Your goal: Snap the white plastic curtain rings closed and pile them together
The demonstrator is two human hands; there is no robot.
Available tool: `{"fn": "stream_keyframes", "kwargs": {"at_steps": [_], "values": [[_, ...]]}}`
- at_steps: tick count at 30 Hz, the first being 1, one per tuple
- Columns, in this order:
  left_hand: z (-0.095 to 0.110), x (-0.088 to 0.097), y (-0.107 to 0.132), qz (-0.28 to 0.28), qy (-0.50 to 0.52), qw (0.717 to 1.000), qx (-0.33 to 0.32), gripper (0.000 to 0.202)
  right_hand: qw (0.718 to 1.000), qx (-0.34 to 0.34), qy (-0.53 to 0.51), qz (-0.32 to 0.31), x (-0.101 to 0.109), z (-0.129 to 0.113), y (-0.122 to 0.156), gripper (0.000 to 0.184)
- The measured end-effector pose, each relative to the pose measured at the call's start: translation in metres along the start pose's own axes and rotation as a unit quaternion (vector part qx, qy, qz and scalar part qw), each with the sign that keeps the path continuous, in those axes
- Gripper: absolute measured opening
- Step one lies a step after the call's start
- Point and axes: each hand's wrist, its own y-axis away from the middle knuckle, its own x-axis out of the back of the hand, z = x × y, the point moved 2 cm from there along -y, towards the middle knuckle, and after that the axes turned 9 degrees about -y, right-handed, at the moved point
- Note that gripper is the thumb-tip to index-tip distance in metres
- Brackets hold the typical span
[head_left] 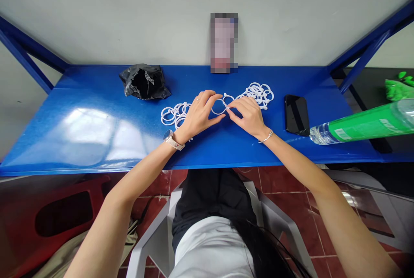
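Note:
A thin white plastic ring (219, 113), like a shower curtain ring, is between my two hands above the blue table. My left hand (201, 113) curves round its left side, with index fingertip and thumb at its edge. The fingers of my right hand (248, 114) pinch its right side near a small knob. Another white ring (228, 96) stands out just behind, by my right fingertips. Beyond my right hand is a heap of similar rings (258, 92). More loose rings (174, 115) lie to the left, partly hidden behind my left hand and wrist.
A crumpled black plastic bag (145, 82) sits open at back left. A blurred-out upright phone-like panel (224, 43) leans on the wall. At right are a black phone (296, 114) and a green-labelled bottle (362, 123). Blue table (97, 148) struts rise at both sides.

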Motion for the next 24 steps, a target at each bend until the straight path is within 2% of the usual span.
{"fn": "stream_keyframes", "kwargs": {"at_steps": [3,18,24], "values": [[-0.0024,0.0000,0.0001,-0.010,0.013,1.000,0.022,0.054,0.999,0.021,0.001,0.029,0.0024,-0.0017,-0.0002,0.017],[-0.0033,0.0017,0.0012,0.016,-0.030,0.999,0.013,0.046,0.997,0.022,-0.024,0.066,0.0058,-0.0033,0.0006,0.013],[-0.0040,0.0017,0.0015,0.009,-0.029,0.999,0.017,0.044,0.998,-0.022,-0.032,0.045,0.0044,-0.0010,0.0020,0.015]]}}
